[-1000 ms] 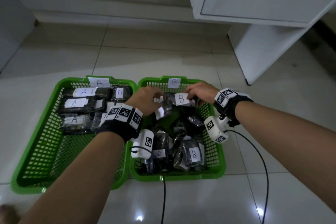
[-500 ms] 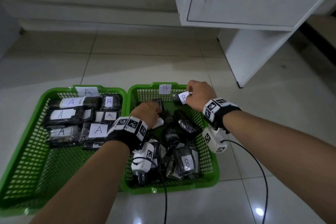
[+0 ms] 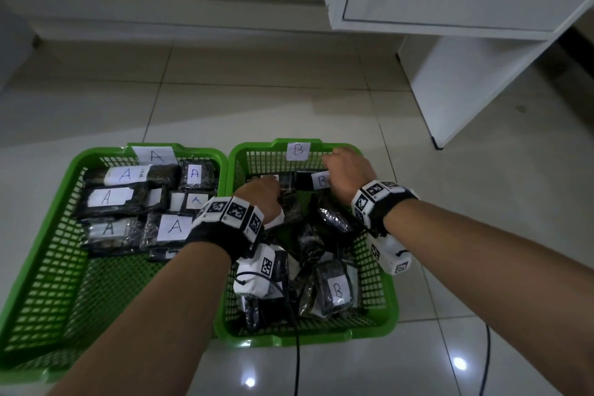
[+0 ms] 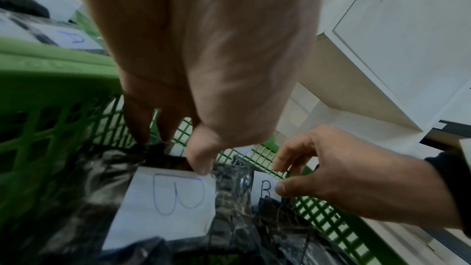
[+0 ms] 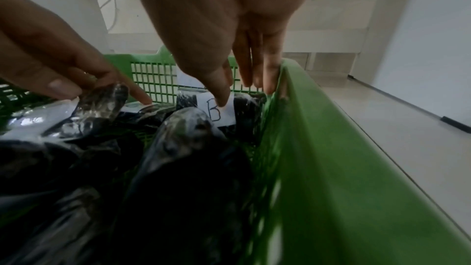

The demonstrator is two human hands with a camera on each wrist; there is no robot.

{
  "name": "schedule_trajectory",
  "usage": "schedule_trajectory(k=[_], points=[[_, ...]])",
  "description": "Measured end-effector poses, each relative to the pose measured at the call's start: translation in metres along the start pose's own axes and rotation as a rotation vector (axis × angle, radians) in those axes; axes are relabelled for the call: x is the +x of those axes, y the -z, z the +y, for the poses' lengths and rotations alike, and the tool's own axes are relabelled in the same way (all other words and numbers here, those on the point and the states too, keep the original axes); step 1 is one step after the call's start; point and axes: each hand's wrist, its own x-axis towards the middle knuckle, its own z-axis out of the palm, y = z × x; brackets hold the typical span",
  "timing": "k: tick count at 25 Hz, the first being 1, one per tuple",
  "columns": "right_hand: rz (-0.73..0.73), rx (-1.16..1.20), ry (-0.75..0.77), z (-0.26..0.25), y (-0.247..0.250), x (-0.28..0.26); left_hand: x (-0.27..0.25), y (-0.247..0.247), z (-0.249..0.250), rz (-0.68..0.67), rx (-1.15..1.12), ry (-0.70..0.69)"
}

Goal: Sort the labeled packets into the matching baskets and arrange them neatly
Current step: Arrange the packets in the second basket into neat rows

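Pkts point(image 3: 322, 283) w/ B labels point(image 4: 165, 205), B basket point(image 3: 337, 334)

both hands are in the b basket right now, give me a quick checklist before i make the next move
1. Left hand grips the left B packet: ok, thumb and fingers pinch its far end.
2. Right hand grips the right B packet: ok, thumb on its label.
3. Both labels match the B basket: ok.
4. Both packets lie flat side by side: cannot tell, the hands cover them.
5. Other packets in that basket tidy: not ok, heaped and crossing.
6. A basket holds only A packets: ok for every label showing.
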Motion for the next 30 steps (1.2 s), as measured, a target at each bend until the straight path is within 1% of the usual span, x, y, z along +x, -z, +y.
schedule_trajectory(k=[2, 5, 7, 12, 16, 18, 20, 22, 25, 27, 28, 29, 30], points=[[-0.003, -0.019, 0.011, -0.002, 0.000, 0.003, -0.002, 0.003, 0.001, 0.056, 0.007, -0.003], [-0.102, 0.023, -0.017, -0.005, -0.002, 0.007, -0.003, 0.005, 0.002, 0.096, 0.067, -0.013], [-0.129, 0.044, -0.030, -0.006, -0.001, 0.005, -0.003, 0.006, 0.002, 0.097, 0.072, -0.009], [-0.109, 0.015, 0.046, -0.006, -0.004, 0.005, -0.002, 0.004, 0.004, 0.073, 0.102, 0.001], [-0.155, -0.035, 0.041, -0.008, 0.000, 0.015, -0.002, 0.003, 0.003, 0.075, 0.114, 0.003], [-0.155, -0.065, 0.054, -0.011, -0.001, 0.015, -0.002, 0.004, 0.003, 0.080, 0.122, 0.011], [-0.175, -0.053, 0.055, -0.011, -0.002, 0.014, -0.003, 0.005, 0.000, 0.062, 0.097, 0.013], [-0.223, -0.016, 0.021, -0.006, 0.002, 0.015, -0.004, 0.007, -0.003, 0.056, 0.076, 0.000], [-0.290, 0.006, 0.021, -0.001, 0.004, 0.019, -0.009, 0.016, -0.008, 0.129, -0.015, -0.016], [-0.270, -0.064, 0.035, -0.005, 0.007, 0.018, -0.015, 0.025, -0.014, 0.243, -0.027, -0.037], [-0.234, -0.121, 0.047, -0.009, 0.008, 0.017, -0.018, 0.028, -0.018, 0.308, 0.026, -0.048], [-0.181, -0.171, 0.063, -0.012, 0.010, 0.017, -0.022, 0.028, -0.023, 0.345, 0.107, -0.040], [-0.145, -0.202, 0.069, -0.016, 0.012, 0.017, -0.026, 0.026, -0.028, 0.334, 0.171, -0.002]])
